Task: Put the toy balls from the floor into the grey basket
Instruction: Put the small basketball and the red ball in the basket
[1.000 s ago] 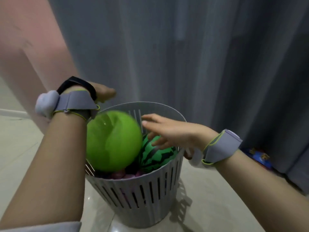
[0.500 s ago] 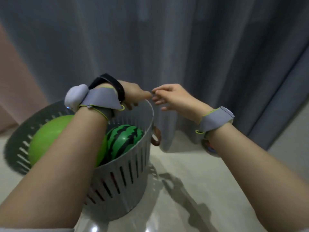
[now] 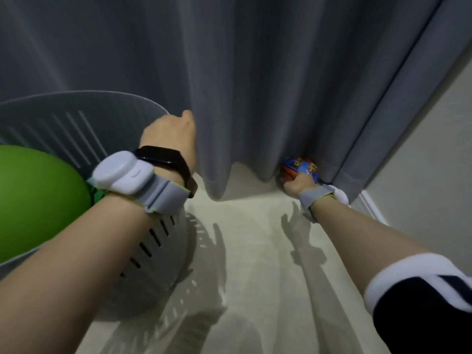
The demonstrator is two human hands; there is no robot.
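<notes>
The grey slatted basket (image 3: 76, 118) stands on the floor at the left, with a large green ball (image 3: 33, 198) inside it. My left hand (image 3: 169, 134) rests on the basket's right rim, fingers curled over the edge. A small blue and orange toy ball (image 3: 298, 166) lies on the floor at the foot of the curtain, right of centre. My right hand (image 3: 296, 183) reaches down and wraps around the ball's near side; part of the ball is hidden by the curtain folds.
A grey curtain (image 3: 255, 85) hangs to the floor across the whole back. A white wall (image 3: 434, 149) with a skirting board runs down the right. Pale floor tiles (image 3: 250, 238) lie between basket and wall.
My right hand has dropped from beside the left hand at the basket rim to the floor and closed on the blue and orange ball. The view has turned right; the left hand stays at the rim.
</notes>
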